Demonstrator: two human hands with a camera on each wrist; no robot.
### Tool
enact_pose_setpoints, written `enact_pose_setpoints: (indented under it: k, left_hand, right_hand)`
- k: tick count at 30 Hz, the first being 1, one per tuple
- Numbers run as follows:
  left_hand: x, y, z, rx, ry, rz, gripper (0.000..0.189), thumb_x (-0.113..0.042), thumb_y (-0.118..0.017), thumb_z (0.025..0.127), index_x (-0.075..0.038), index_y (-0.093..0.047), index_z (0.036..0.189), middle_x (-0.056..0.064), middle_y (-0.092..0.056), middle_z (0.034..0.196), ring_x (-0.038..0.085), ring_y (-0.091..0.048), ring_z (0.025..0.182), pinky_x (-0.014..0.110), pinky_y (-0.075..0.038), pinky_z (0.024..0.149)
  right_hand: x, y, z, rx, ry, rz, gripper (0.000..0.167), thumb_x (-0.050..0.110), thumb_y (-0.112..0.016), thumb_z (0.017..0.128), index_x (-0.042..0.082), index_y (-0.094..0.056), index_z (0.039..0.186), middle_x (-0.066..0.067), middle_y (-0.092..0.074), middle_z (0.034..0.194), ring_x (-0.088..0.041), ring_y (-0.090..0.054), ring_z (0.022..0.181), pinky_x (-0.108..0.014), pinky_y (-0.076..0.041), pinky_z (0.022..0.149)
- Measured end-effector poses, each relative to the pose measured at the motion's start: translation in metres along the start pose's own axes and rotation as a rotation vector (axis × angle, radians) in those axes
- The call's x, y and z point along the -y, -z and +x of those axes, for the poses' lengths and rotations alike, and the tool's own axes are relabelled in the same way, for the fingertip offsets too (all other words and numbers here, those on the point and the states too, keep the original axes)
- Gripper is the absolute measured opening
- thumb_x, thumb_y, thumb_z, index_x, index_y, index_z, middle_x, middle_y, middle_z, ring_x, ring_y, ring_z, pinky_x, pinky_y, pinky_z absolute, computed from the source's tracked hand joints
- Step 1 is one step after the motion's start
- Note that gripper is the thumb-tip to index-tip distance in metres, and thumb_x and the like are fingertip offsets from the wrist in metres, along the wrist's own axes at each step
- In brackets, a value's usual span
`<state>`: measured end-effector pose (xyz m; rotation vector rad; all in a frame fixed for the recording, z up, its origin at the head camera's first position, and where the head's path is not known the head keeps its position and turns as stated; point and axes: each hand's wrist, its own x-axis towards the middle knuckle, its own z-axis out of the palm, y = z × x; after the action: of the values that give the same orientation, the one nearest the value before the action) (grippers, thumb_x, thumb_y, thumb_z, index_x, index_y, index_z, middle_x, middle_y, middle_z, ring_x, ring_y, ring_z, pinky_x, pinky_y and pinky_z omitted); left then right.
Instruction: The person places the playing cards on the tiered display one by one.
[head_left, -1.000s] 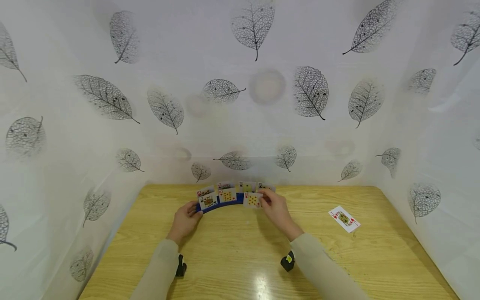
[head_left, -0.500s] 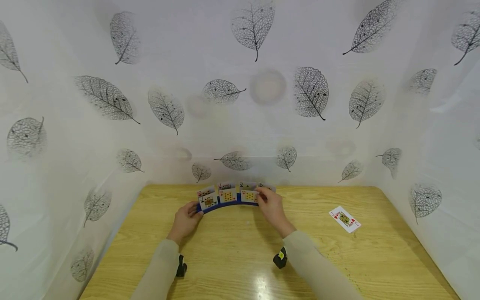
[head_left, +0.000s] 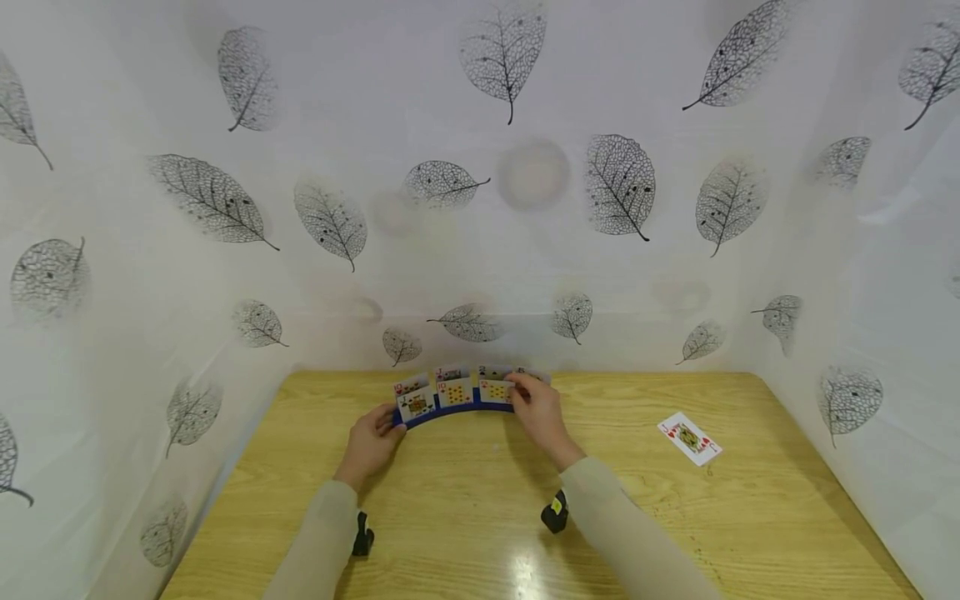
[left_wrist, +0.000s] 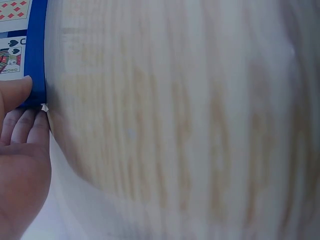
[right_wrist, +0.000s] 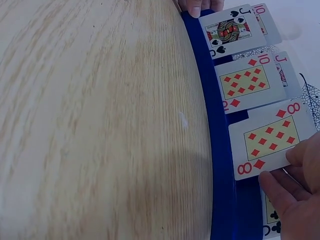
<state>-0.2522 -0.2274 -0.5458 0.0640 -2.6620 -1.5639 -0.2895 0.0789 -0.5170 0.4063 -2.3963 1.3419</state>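
Note:
A curved blue card holder point(head_left: 459, 407) stands near the table's back edge with playing cards upright in two rows. My left hand point(head_left: 371, 440) grips its left end, thumb in front and fingers behind. With my right hand point(head_left: 540, 414) I pinch the right edge of an eight of diamonds point(right_wrist: 270, 135), its lower edge at the holder's front row. Beside it in that row are a ten of diamonds point(right_wrist: 245, 82) and a jack of spades point(right_wrist: 228, 32). The back row has several cards, including a black two point(head_left: 487, 372), partly hidden by the front ones.
A jack of hearts point(head_left: 689, 438) lies face up on the wooden table point(head_left: 465, 517), to the right. A white sheet with leaf prints point(head_left: 450, 258) closes off the back and sides. Small black devices, one yellow-marked point(head_left: 555, 512), sit at both wrists.
My right hand has moved slightly left and up, bringing the eight of diamonds from in front of the holder to its front row. The left hand keeps its grip in place.

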Motion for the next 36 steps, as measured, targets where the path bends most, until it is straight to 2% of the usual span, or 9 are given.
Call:
enact_pose_setpoints:
  k: [7, 22, 36]
  left_hand:
    - [-0.001, 0.000, 0.000, 0.001, -0.003, -0.004, 0.047, -0.001, -0.064, 0.103, 0.010, -0.052, 0.147, 0.037, -0.055, 0.147, 0.050, -0.056, 0.137, 0.054, -0.051, 0.116]
    - [0.004, -0.002, 0.002, -0.004, 0.001, -0.009, 0.047, -0.001, -0.064, 0.101, 0.010, -0.053, 0.146, 0.035, -0.055, 0.148, 0.050, -0.056, 0.138, 0.055, -0.050, 0.116]
    - [0.002, 0.000, 0.001, 0.016, 0.004, 0.008, 0.048, -0.003, -0.063, 0.103, 0.008, -0.052, 0.148, 0.035, -0.054, 0.150, 0.050, -0.055, 0.139, 0.055, -0.050, 0.117]
  right_hand:
    - [-0.003, -0.004, 0.002, 0.005, 0.017, -0.007, 0.016, -0.005, -0.071, 0.095, -0.001, -0.077, 0.109, -0.016, -0.078, 0.095, -0.026, -0.074, 0.084, -0.034, -0.066, 0.072]
    - [-0.005, -0.008, 0.002, 0.020, 0.011, -0.008, 0.019, -0.006, -0.070, 0.095, -0.004, -0.076, 0.113, -0.019, -0.078, 0.097, -0.030, -0.075, 0.085, -0.038, -0.067, 0.073]
    - [-0.008, -0.012, 0.001, 0.022, 0.001, -0.018, 0.020, -0.003, -0.069, 0.097, -0.003, -0.075, 0.116, -0.018, -0.078, 0.099, -0.031, -0.076, 0.087, -0.041, -0.067, 0.075]
